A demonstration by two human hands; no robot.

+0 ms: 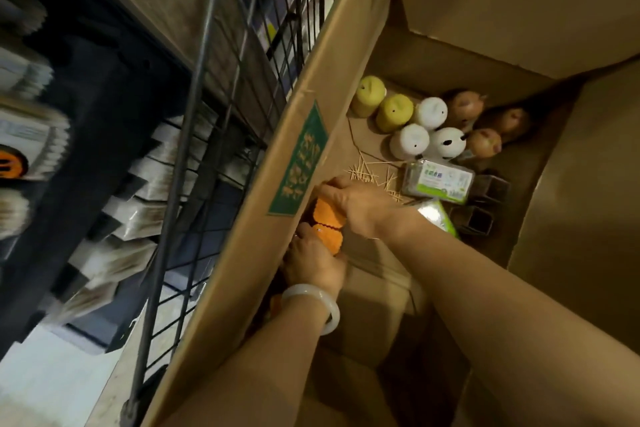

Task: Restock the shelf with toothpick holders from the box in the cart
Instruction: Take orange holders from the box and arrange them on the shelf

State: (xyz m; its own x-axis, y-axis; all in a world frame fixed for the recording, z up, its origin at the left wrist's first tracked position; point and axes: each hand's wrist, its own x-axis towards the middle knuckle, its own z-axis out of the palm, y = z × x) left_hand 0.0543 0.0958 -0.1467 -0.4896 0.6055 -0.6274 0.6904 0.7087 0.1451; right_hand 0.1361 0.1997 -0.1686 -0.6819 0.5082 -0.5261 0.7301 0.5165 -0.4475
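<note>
Both my hands are down inside the open cardboard box point(263, 204) that stands in the wire cart point(194, 135). My right hand point(356, 204) grips the upper orange toothpick holder point(329, 213) against the box's left wall. Below it, my left hand point(313, 260), with a white bangle on the wrist, grips a second orange holder point(329, 239). Further back on the box floor stand two green holders point(381, 104), three white ones point(426, 132) and three brown ones point(485, 125).
Loose toothpicks point(370, 173) lie scattered on the box floor. Two plastic-wrapped green-labelled packs point(438, 180) and dark square containers point(481, 204) lie at the right. The box flaps stand up at the back and right. A dark shelf with packaged goods point(104, 191) is left of the cart.
</note>
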